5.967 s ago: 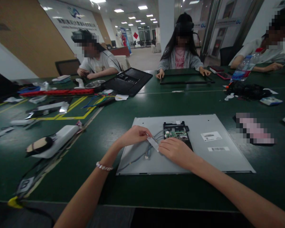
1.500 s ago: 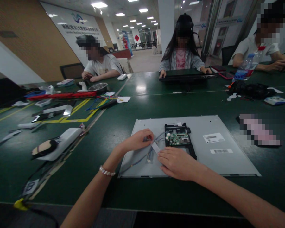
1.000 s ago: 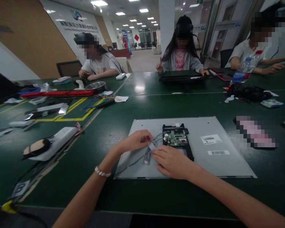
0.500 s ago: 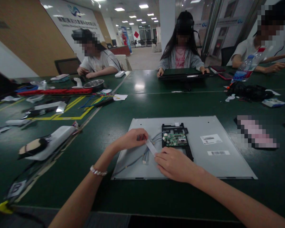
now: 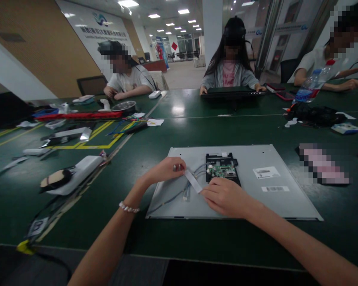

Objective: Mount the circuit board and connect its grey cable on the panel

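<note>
A pale strip is stretched at a slant between my two hands, above some grey cables. My left hand pinches its upper end, and my right hand grips its lower end. Beneath them a flat silver panel lies on the green table. On the panel, a black bracket carries a green circuit board, partly behind my right hand. The cables run from the board toward the panel's left, with a small white connector beside the strip.
A pink phone-like object lies to the right, near bottles and black cables. At left are a white device and a red bar. Across the table, a person holds a black screen; two others sit nearby.
The view has shifted slightly, so most things appear a little farther right. Both hands still hold the strip, and my right hand sits slightly farther over the bracket. The person's black screen is tilted flatter.
</note>
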Demonstrator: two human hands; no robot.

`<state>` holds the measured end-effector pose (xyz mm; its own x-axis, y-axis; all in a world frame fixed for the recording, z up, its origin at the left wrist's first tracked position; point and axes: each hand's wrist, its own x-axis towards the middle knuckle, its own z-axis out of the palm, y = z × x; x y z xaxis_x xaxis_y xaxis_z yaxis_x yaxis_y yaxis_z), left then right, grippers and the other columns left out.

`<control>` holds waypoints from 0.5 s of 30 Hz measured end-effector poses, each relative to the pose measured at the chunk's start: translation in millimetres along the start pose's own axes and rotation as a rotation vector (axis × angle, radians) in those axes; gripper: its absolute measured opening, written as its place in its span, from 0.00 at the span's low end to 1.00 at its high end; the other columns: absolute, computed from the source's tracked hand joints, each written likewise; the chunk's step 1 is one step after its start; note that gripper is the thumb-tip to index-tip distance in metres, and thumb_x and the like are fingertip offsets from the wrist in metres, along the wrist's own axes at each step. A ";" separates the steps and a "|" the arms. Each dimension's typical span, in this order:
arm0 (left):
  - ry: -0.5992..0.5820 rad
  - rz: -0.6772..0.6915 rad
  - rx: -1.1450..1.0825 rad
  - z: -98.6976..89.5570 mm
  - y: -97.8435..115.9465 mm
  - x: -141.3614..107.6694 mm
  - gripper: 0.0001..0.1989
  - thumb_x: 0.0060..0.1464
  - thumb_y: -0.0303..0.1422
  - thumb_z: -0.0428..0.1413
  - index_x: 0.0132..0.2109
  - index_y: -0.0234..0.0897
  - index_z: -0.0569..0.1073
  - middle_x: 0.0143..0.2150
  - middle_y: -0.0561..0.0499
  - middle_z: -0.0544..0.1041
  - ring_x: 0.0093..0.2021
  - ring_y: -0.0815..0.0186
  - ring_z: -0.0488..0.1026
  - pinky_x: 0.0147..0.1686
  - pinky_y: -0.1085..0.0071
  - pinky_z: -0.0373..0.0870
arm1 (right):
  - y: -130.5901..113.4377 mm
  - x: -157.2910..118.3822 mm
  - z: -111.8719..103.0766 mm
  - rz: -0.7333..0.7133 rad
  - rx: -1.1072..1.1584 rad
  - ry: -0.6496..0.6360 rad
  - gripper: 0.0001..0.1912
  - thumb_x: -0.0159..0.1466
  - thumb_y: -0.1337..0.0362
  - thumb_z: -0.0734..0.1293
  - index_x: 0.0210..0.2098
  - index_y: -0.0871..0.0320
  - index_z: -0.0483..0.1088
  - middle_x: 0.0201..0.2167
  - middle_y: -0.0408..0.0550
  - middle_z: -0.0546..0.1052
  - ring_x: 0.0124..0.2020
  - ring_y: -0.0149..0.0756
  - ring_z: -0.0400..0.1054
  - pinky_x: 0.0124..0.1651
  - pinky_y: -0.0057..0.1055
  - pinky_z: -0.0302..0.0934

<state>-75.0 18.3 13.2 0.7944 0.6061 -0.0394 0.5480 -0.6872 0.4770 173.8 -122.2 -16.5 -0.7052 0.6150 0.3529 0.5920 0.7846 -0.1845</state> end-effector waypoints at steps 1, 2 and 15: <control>0.022 -0.010 0.003 -0.8 0.1 -0.2 0.09 0.57 0.35 0.53 0.40 0.35 0.75 0.36 0.49 0.75 0.34 0.68 0.70 0.38 0.72 0.67 | 4.6 -2.6 -3.7 0.021 0.005 0.040 0.14 0.71 0.66 0.57 0.45 0.62 0.74 0.42 0.53 0.79 0.42 0.39 0.69 0.46 0.37 0.63; 0.054 -0.027 0.005 -1.4 -0.6 -0.4 0.09 0.57 0.35 0.53 0.40 0.35 0.75 0.36 0.49 0.76 0.34 0.68 0.70 0.38 0.72 0.67 | 10.4 -5.8 -7.9 0.054 0.004 0.085 0.15 0.71 0.65 0.57 0.47 0.62 0.74 0.44 0.53 0.79 0.44 0.40 0.69 0.48 0.38 0.64; 0.374 -0.611 0.336 -9.0 -22.4 -9.7 0.13 0.59 0.38 0.48 0.42 0.36 0.73 0.42 0.43 0.77 0.43 0.59 0.74 0.43 0.67 0.69 | 115.8 -83.2 -51.8 1.270 -0.333 -0.133 0.23 0.68 0.56 0.54 0.52 0.63 0.72 0.47 0.65 0.74 0.46 0.54 0.72 0.44 0.45 0.65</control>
<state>-97.3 31.4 10.8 0.2191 0.9687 0.1169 0.9560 -0.2371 0.1730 321.3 -86.6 -19.6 0.3873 0.9219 0.0070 0.9193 -0.3856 -0.0786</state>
